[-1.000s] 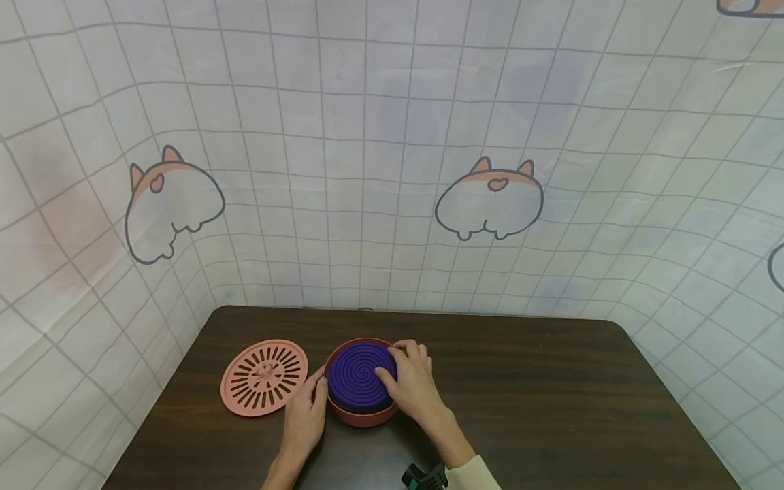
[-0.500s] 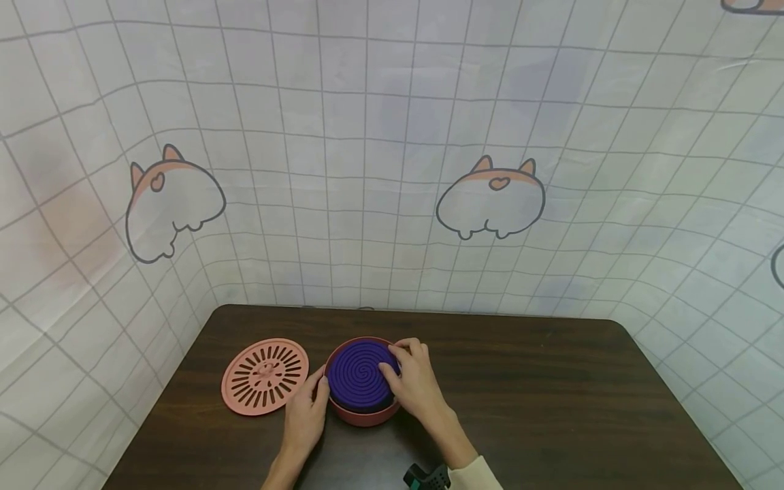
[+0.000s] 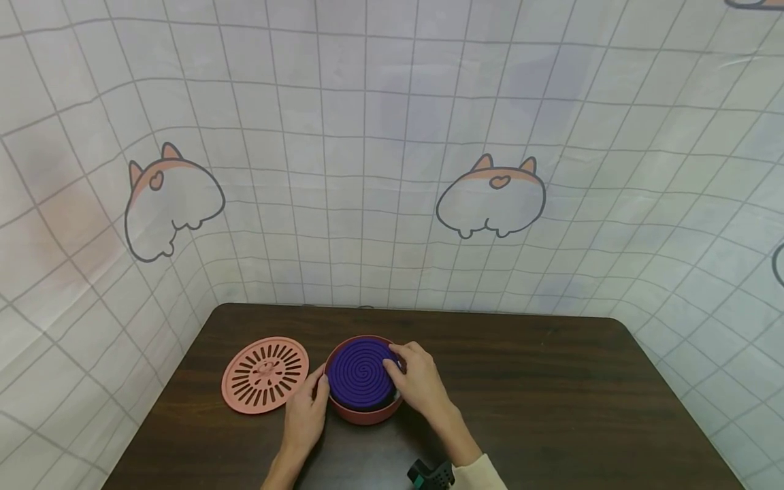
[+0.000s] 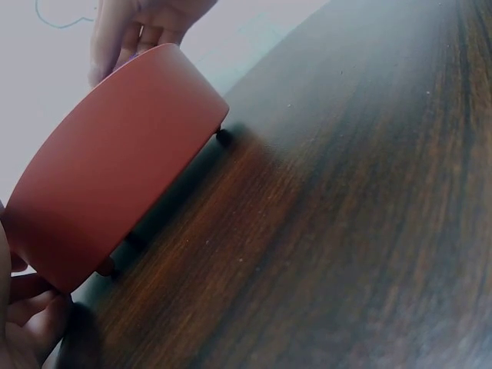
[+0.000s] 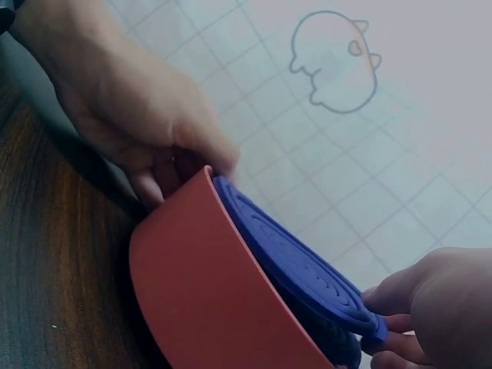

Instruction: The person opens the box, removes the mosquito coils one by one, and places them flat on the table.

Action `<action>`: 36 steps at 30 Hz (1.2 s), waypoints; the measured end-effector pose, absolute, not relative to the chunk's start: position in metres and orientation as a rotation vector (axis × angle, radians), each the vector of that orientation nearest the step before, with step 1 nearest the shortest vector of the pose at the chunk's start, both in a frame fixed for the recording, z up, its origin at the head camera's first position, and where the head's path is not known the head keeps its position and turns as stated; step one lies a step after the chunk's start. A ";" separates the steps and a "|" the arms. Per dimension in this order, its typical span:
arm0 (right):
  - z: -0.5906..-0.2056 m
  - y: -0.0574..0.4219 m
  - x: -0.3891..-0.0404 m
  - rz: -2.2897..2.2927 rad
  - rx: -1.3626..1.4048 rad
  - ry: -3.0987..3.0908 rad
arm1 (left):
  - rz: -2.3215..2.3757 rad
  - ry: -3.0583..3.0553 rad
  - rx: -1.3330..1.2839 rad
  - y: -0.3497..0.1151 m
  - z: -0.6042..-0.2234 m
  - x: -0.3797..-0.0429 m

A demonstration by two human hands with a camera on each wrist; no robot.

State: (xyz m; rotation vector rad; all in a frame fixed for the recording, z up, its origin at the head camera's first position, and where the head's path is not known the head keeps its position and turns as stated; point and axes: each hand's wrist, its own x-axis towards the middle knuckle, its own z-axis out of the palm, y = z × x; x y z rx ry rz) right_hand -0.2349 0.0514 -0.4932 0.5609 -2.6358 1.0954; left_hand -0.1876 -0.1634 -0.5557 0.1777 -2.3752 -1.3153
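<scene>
A round red mosquito coil box (image 3: 365, 416) stands on the table on small feet. In it lies a purple spiral mosquito coil (image 3: 361, 374), tilted, with its right edge raised above the rim in the right wrist view. My right hand (image 3: 422, 381) pinches that raised edge (image 5: 374, 327) between thumb and fingers. Below it shows a darker coil layer (image 5: 338, 342), mostly hidden by the upper one. With my left hand (image 3: 305, 414) I grip the box's left side, thumb at the rim and fingers around the outer wall.
A pink slotted lid (image 3: 260, 393) lies flat on the brown wooden table (image 3: 551, 395), just left of my left hand. A white gridded curtain (image 3: 367, 170) with cartoon animal prints hangs behind and along both sides.
My right thumb has slid from near the coil's middle out to its right edge. The right hand is slightly farther right; the left hand keeps its hold on the box.
</scene>
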 end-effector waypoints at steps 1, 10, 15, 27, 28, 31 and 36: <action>-0.493 0.052 -0.235 1.109 0.565 -2.636 | -1.312 -2.374 0.174 -0.163 -0.556 -0.188; -0.493 0.058 -0.240 1.240 0.619 -2.617 | -1.323 -2.371 0.196 -0.162 -0.557 -0.189; -0.491 0.061 -0.242 1.332 0.637 -2.615 | -1.336 -2.387 0.208 -0.162 -0.556 -0.189; -0.491 0.063 -0.245 1.729 0.644 -2.596 | -1.366 -2.399 0.205 -0.162 -0.555 -0.189; -0.492 0.063 -0.245 1.749 0.651 -2.590 | -1.365 -2.399 0.203 -0.162 -0.555 -0.189; -0.493 0.063 -0.245 1.803 0.656 -2.574 | -1.362 -2.399 0.199 -0.162 -0.555 -0.189; -0.494 0.062 -0.246 1.842 0.656 -2.562 | -1.355 -2.397 0.197 -0.162 -0.554 -0.189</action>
